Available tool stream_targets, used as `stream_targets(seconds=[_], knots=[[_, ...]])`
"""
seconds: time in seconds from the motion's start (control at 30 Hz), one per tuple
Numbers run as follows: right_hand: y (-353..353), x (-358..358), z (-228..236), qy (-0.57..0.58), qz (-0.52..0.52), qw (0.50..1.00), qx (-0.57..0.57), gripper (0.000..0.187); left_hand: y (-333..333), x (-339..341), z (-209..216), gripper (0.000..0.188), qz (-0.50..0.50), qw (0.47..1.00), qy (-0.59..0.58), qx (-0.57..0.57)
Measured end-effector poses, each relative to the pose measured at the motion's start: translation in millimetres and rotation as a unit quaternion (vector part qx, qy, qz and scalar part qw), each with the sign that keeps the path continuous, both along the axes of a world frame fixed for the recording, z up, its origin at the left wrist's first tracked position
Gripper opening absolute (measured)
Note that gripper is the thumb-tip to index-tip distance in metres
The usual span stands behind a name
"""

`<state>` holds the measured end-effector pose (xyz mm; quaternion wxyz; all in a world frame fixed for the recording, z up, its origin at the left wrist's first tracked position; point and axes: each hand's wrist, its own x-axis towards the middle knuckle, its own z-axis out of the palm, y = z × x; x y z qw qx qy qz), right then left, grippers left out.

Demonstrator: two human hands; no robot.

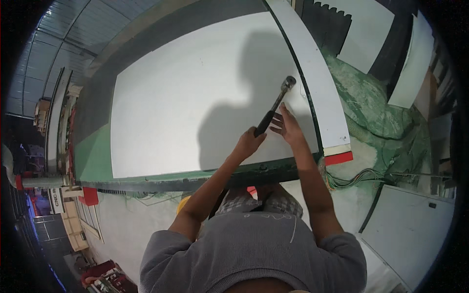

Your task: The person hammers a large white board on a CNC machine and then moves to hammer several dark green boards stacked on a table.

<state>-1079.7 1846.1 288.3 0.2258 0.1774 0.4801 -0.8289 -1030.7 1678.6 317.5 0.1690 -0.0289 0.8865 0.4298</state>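
Note:
A ratchet wrench [267, 120] with a black grip and a metal head is held up over a white sheet [166, 102]. My left hand [250, 143] is closed round the lower end of its grip, and the head points away to the upper right. Just right of the wrench is my right hand [290, 129], its fingers apart and nothing in it. Whether those fingertips touch the shaft I cannot tell. Beneath my hands, the sheet lies flat on a large table with a green and dark surface [93, 156].
Along the table's right side runs a white strip [325, 83] with a red end piece [338, 158]. Cables [364, 179] and a ribbed hose [359, 129] lie on the floor at right. White panels [369, 34] stand at the far right; a grey panel [408, 234] lies at lower right.

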Motion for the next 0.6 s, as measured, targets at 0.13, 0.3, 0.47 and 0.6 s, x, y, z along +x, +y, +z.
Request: stream_targets(seconds=[0.13, 0.3, 0.47, 0.6], knots=[[6.6, 38.5, 4.4, -0.058, 0.055, 0.988, -0.130, 0.034, -26.5, 72.1, 26.0, 0.042, -0.041, 0.993, -0.111, -0.004], [1.1, 122.7, 5.3, -0.083, 0.039, 0.992, -0.092, 0.020, -50.7, 137.5, 31.5, 0.042, -0.082, 0.990, -0.092, 0.067], [2.2, 151.2, -19.1, -0.086, 0.035, 0.987, -0.134, 0.016, -54.3, 144.8, 30.9, 0.051, -0.144, 0.968, -0.201, 0.045], [-29.3, 136.8, 4.0, -0.096, 0.019, 0.994, -0.049, 0.015, -72.7, 148.3, 53.2, 0.046, -0.123, 0.967, -0.216, 0.052]])
